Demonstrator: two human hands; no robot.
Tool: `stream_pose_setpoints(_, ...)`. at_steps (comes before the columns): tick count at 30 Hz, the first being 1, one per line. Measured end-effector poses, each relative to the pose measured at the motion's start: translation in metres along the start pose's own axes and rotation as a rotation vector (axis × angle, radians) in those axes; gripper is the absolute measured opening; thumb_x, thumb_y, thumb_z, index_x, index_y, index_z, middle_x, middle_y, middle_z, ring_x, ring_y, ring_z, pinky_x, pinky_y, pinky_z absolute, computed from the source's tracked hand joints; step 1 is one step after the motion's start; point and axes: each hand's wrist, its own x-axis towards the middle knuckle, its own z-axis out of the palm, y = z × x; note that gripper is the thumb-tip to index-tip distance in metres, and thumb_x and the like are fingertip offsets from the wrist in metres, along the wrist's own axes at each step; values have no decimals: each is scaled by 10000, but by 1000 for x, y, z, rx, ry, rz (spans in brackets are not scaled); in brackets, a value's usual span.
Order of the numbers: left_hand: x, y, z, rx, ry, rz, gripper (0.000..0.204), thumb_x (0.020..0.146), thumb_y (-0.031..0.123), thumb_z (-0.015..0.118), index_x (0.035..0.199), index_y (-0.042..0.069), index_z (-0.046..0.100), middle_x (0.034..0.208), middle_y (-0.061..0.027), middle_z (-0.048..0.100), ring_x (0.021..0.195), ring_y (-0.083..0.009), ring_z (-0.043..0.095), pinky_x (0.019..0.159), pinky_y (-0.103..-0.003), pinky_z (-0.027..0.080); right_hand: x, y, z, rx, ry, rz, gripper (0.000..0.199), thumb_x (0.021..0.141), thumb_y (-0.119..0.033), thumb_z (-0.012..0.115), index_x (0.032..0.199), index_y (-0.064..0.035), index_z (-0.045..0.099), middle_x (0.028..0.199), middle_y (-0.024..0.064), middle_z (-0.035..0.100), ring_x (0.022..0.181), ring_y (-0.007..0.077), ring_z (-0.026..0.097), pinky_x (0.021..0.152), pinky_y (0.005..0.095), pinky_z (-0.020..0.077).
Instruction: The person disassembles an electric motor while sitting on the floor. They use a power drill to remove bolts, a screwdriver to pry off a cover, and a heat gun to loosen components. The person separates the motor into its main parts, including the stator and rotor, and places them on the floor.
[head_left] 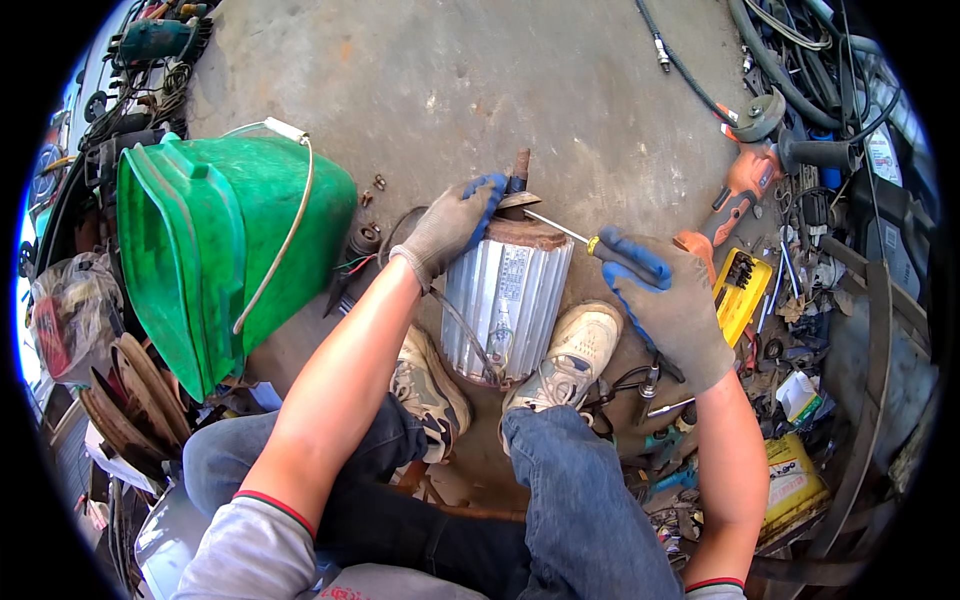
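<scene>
A silver electric motor (500, 305) with a ribbed housing stands between my shoes, its rusty end facing away from me. From that end sticks a short brown shaft (522, 162), with a flat metal piece (520, 200) beside it. My left hand (447, 228), in a grey and blue glove, is closed at this end next to the shaft; what its fingers grip is hidden. In my gloved right hand (678, 300) is a screwdriver (598, 246), its blade reaching left to the motor's rusty end. A dark cable (462, 328) runs along the housing.
A green bucket (235, 230) lies tipped at the left, near a few small bolts (379, 182). On the right are an orange angle grinder (745, 180), a yellow tray (742, 295) with dark bits, and scattered tools. A black hose (690, 75) crosses the concrete floor (420, 80).
</scene>
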Motion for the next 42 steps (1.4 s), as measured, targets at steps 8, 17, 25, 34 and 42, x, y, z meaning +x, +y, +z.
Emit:
stream_pose_setpoints(8, -1, 11, -11, -35, -141, 15, 426, 1042, 298, 465, 1318, -10, 567, 1254, -112, 630, 1157, -181, 573, 1037, -321, 421, 1, 5, 35, -643, 96, -347, 444, 812, -92, 675, 1249, -22, 631, 1081, 180, 682, 946, 307, 697, 819, 379, 556)
stream_pose_setpoints(17, 7, 28, -22, -175, -378, -111, 477, 925, 149, 654, 1346, -44, 541, 1284, -103, 608, 1146, -156, 572, 1024, -284, 428, -7, -5, 17, -457, 134, -208, 390, 817, -127, 669, 1203, -74, 677, 1057, 170, 686, 954, 335, 676, 831, 404, 534)
stream_pose_setpoints(25, 23, 18, -25, -480, -230, -121, 456, 894, 73, 678, 1316, -56, 561, 1166, -98, 658, 1031, -154, 633, 929, -268, 511, -3, -35, 7, -581, 117, -77, 401, 827, 3, 650, 1228, 18, 646, 1148, 187, 692, 1061, 248, 689, 921, 313, 524)
stream_pose_setpoints(34, 53, 60, -4, 93, -1, -48, 444, 917, 243, 693, 1309, 49, 618, 911, 12, 675, 769, -62, 595, 684, -246, 482, 5, 7, 4, -31, 302, -158, 397, 869, -33, 646, 1258, 38, 615, 1162, 175, 671, 1099, 272, 673, 907, 331, 529)
stream_pose_setpoints(42, 25, 66, -17, 66, 366, 36, 593, 912, 312, 704, 1367, -27, 528, 1196, -175, 666, 1092, -229, 635, 881, -295, 511, 5, 60, 0, -1174, 457, -144, 507, 861, -99, 625, 1357, -29, 547, 1271, 209, 571, 1180, 361, 557, 987, 423, 457)
